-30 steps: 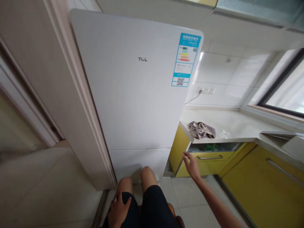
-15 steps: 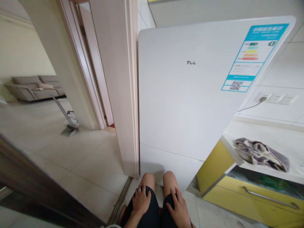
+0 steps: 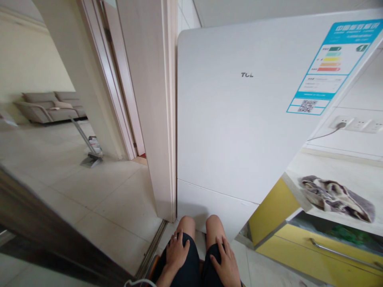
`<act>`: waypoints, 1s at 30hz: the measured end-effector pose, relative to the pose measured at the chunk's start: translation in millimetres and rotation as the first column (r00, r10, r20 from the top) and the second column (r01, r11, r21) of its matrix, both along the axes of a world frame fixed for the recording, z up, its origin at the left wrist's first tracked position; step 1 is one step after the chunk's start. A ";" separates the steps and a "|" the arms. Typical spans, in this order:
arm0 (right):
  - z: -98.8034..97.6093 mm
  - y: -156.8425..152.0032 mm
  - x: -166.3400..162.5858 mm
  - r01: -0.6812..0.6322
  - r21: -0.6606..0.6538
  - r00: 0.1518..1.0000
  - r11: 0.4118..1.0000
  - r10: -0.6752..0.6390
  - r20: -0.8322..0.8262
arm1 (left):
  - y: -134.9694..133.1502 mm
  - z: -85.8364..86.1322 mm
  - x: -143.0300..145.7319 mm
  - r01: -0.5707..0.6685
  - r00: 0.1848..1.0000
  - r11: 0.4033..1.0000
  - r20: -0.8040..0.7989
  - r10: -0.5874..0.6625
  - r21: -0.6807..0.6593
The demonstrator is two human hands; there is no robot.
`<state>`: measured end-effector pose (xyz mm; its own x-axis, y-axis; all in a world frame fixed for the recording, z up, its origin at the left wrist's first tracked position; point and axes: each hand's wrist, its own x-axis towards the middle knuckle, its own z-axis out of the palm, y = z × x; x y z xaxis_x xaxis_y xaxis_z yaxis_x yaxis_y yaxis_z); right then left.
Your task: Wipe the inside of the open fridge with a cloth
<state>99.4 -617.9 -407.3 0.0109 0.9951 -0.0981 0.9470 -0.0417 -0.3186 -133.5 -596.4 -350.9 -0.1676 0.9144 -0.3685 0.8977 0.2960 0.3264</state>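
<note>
Shorts [image 3: 192, 265] lie partly hidden under both hands [image 3: 177, 252] [image 3: 226, 263].

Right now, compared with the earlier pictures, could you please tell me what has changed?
The right hand, first held out toward the yellow drawer, has drawn back onto the right leg. The view has swung left, bringing in the sofa. Nothing was visibly taken or let go. The left hand stayed on the left leg, the towel on the counter, and the fridge shut.
</note>
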 end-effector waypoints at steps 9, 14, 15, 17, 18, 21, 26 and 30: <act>-37.1 5.2 9.9 -0.003 0.119 0.995 0.993 0.015 -0.099 | 72.2 67.9 -18.5 -0.432 0.649 0.867 0.753 0.108 0.249; -46.9 4.0 12.3 0.001 0.172 0.990 0.985 0.023 -0.136 | 157.4 147.0 -45.5 -0.689 0.321 0.648 0.938 -0.130 0.326; -47.9 3.2 12.8 0.000 0.179 0.990 0.984 0.025 -0.141 | 171.6 160.8 -51.4 -0.711 0.265 0.629 0.948 -0.176 0.315; -50.5 2.1 13.9 -0.006 0.185 0.989 0.983 0.033 -0.147 | 195.2 182.6 -60.7 -0.731 0.169 0.616 0.953 -0.252 0.293; -52.2 1.9 14.4 -0.008 0.186 0.988 0.983 0.036 -0.149 | 204.6 190.4 -63.6 -0.734 0.131 0.616 0.950 -0.282 0.284; -58.3 3.2 15.7 -0.010 0.186 0.987 0.983 0.040 -0.156 | 226.2 203.4 -66.1 -0.727 0.059 0.631 0.940 -0.335 0.270; -64.1 6.4 16.6 -0.007 0.178 0.986 0.984 0.036 -0.161 | 252.3 211.5 -66.1 -0.684 0.036 0.674 0.935 -0.352 0.280; -69.1 6.4 17.2 -0.004 0.176 0.984 0.984 0.035 -0.172 | 267.1 218.3 -68.4 -0.640 0.060 0.706 0.935 -0.348 0.304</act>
<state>116.6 -611.5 -476.4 -0.0106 0.9969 0.0778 0.8764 0.0467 -0.4793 -201.9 -329.3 -132.5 -0.3134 0.9309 0.1875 -0.3860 -0.3053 0.8705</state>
